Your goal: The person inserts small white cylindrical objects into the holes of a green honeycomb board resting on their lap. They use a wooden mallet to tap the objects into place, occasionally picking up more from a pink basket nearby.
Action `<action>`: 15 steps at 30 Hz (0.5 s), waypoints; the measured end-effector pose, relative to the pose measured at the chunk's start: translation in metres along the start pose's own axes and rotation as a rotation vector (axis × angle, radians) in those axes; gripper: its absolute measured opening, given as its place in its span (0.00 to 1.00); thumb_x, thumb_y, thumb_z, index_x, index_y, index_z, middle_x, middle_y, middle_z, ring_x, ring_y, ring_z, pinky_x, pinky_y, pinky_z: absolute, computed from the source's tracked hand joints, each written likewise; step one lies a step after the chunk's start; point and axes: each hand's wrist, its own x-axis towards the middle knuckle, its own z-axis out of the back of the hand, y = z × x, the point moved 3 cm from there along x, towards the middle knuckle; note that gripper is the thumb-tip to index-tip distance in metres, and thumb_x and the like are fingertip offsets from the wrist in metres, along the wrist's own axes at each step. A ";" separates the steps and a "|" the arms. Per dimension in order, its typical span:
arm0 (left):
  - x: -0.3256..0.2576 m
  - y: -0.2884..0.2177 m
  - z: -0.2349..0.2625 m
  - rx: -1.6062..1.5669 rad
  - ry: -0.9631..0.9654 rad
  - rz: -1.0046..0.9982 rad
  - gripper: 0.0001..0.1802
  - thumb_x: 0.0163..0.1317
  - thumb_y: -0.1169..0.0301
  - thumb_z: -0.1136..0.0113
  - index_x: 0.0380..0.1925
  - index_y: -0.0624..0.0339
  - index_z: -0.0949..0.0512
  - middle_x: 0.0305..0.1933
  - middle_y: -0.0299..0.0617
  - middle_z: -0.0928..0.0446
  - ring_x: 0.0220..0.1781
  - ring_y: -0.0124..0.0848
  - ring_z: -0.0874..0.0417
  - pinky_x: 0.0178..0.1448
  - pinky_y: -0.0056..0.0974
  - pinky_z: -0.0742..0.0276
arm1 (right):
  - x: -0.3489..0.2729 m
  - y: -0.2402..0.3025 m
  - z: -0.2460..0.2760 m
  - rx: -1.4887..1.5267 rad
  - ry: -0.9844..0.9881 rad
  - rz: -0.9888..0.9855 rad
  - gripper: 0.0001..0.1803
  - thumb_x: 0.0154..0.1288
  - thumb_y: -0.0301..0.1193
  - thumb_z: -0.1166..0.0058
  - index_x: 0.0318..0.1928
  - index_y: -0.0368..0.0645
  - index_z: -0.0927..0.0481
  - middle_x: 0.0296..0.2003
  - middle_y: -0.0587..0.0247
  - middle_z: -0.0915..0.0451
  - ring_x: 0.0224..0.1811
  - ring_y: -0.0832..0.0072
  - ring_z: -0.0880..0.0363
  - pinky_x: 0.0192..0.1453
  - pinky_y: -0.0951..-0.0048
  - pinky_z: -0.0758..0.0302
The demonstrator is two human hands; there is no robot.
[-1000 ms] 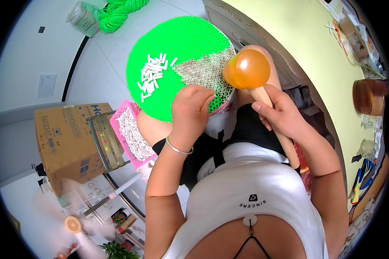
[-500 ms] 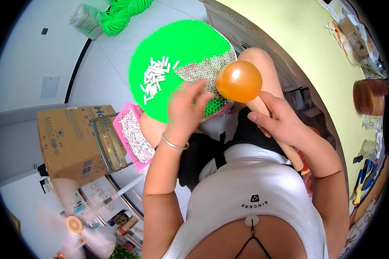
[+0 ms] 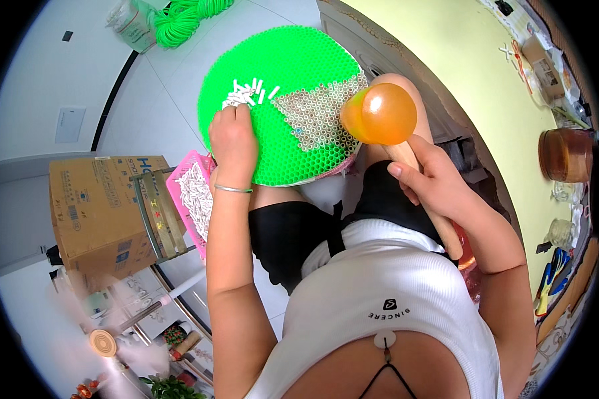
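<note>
White tubes (image 3: 238,98), too many for us to count, lie in one loose heap on the left part of one round, honeycombed green board (image 3: 273,60). Our left hand (image 3: 234,139) is at that heap, fingertips hidden, so we cannot tell whether they pinch anything. Our right hand (image 3: 439,176) is clamped around the smooth wooden handle of one mallet (image 3: 383,116); its glossy, rounded amber head appears at the board's right edge. One pink basket (image 3: 178,191) of similar tubes sits left of the board.

Loose white tubes (image 3: 247,91) on green board (image 3: 279,56)
</note>
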 end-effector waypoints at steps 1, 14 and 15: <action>-0.001 -0.001 0.005 -0.061 -0.058 0.011 0.13 0.56 0.80 0.38 0.43 0.62 0.18 0.36 0.48 0.20 0.41 0.46 0.19 0.43 0.47 0.22 | 0.000 -0.001 0.000 0.014 -0.002 -0.010 0.16 0.74 0.36 0.45 0.47 0.34 0.28 0.22 0.67 0.28 0.18 0.80 0.30 0.22 0.76 0.32; -0.019 -0.103 0.035 -0.710 -0.031 -0.053 0.08 0.51 0.80 0.30 0.32 0.59 0.17 0.33 0.42 0.20 0.38 0.41 0.20 0.42 0.41 0.24 | 0.008 -0.016 0.002 0.053 0.016 -0.017 0.16 0.73 0.35 0.43 0.47 0.34 0.28 0.23 0.68 0.27 0.18 0.82 0.29 0.22 0.77 0.31; -0.019 -0.104 0.034 -0.697 -0.028 -0.064 0.08 0.51 0.80 0.31 0.32 0.59 0.17 0.33 0.42 0.20 0.38 0.41 0.20 0.42 0.41 0.24 | 0.008 -0.017 0.002 0.047 0.021 -0.017 0.16 0.73 0.35 0.42 0.47 0.34 0.28 0.23 0.68 0.27 0.18 0.82 0.29 0.22 0.77 0.30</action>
